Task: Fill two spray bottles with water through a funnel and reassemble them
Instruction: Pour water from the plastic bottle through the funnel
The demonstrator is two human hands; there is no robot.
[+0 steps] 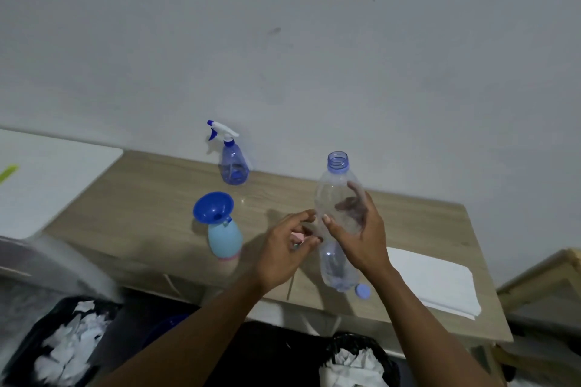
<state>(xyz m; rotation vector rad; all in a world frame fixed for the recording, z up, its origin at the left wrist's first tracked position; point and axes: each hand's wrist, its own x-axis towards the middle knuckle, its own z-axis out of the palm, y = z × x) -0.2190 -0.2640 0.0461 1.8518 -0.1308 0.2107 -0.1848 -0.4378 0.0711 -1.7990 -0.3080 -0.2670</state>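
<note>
My right hand grips the middle of a clear plastic water bottle, which is uncapped and stands nearly upright above the table's front edge. Its blue cap lies by the bottle's base. My left hand hovers just left of the bottle with loosely curled fingers; a small pink thing shows between them, and whether it is held is unclear. A light-blue spray bottle stands without its head, a blue funnel in its neck. A clear blue spray bottle with its white trigger head stands by the wall.
The wooden table runs along a grey wall. A folded white cloth lies at its right end and a white board at the left. Two black bins with crumpled paper sit below the front edge.
</note>
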